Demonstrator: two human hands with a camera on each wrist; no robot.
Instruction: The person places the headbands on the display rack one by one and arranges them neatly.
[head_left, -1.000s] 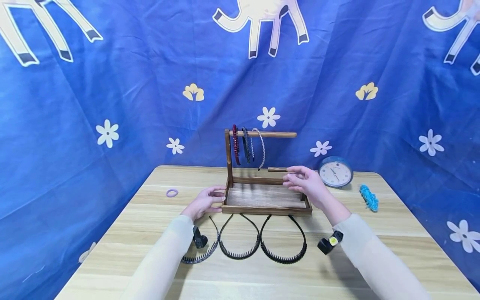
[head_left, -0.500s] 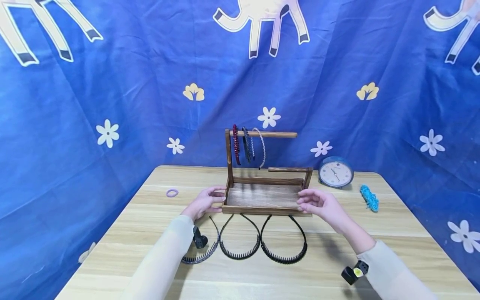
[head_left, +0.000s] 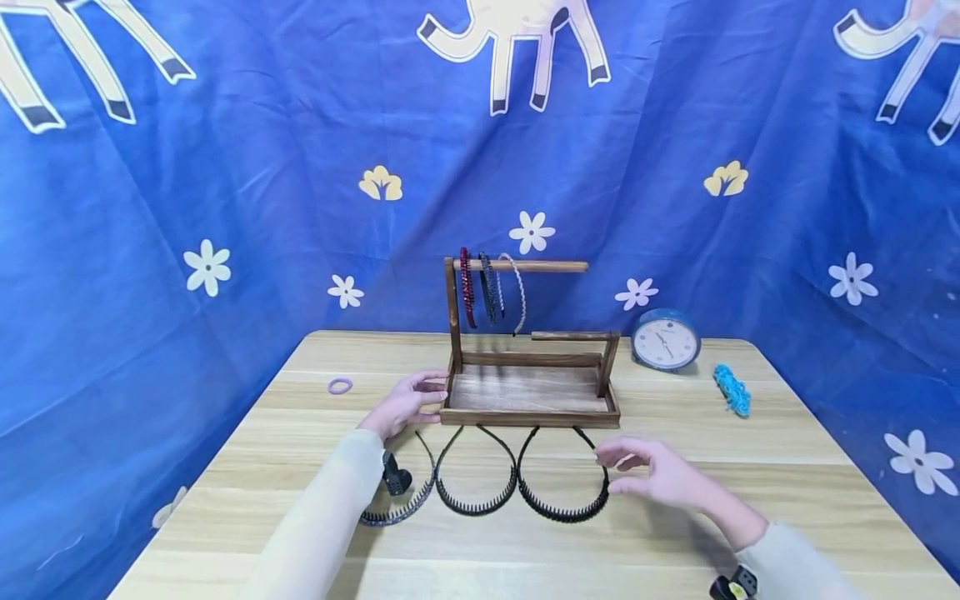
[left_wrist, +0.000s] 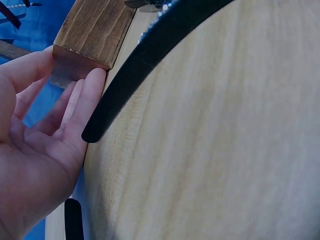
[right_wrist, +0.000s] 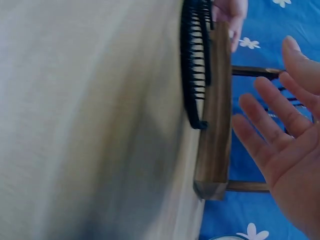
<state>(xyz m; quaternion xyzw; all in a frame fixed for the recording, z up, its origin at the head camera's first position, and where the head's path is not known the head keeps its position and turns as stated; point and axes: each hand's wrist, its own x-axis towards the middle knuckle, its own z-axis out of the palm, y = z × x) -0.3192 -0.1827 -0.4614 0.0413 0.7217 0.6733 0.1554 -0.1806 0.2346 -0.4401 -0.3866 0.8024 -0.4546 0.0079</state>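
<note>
A wooden headband stand (head_left: 528, 419) has a tray base, a tall post with a long bar and a shorter bar at right. My left hand (head_left: 401, 407) touches the tray's left end, with thumb and fingertips at its corner in the left wrist view. My right hand (head_left: 652, 475) hovers beside the right black toothed headband (head_left: 564, 516), fingers loose and holding nothing. Left of that headband lie another black headband (head_left: 477, 509) and a speckled one (head_left: 397, 518), partly behind my left wrist. On the long bar hang a red headband (head_left: 467, 287), a dark one (head_left: 488, 292) and a white braided one (head_left: 521, 292).
Behind the stand's right end is a round blue clock (head_left: 666, 342). A bright blue bundle (head_left: 731, 390) lies at the table's right, and a purple hair tie (head_left: 340, 386) at the left. A blue patterned cloth (head_left: 420, 208) hangs behind the wooden table (head_left: 480, 567).
My right hand has come down from the short bar, past the tray's right end, toward the right black headband. My left hand stays at the tray's left end.
</note>
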